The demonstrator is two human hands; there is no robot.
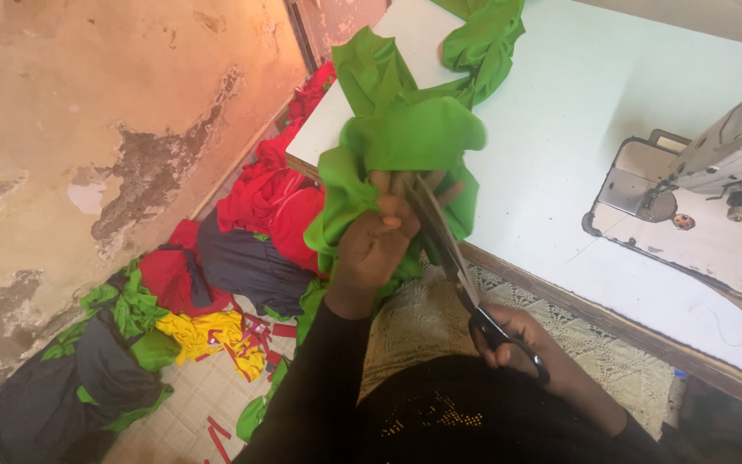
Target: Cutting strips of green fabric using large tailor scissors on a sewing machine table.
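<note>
My left hand (377, 243) grips a bunched piece of bright green fabric (401, 142) that trails up across the white sewing table (560, 112). My right hand (521, 339) holds black-handled scissors (453, 249), fingers through the loops. The long blades point up and away, reaching into the green fabric just beside my left fingers. Both arms wear black sleeves, and a cream lace cloth (422, 322) lies over my lap.
A white sewing machine (714, 189) stands at the right of the table. On the tiled floor to the left lie heaps of red (272, 198), dark grey (246, 266), yellow (212, 335) and green cloth scraps. A stained, peeling wall (88, 129) runs along the left.
</note>
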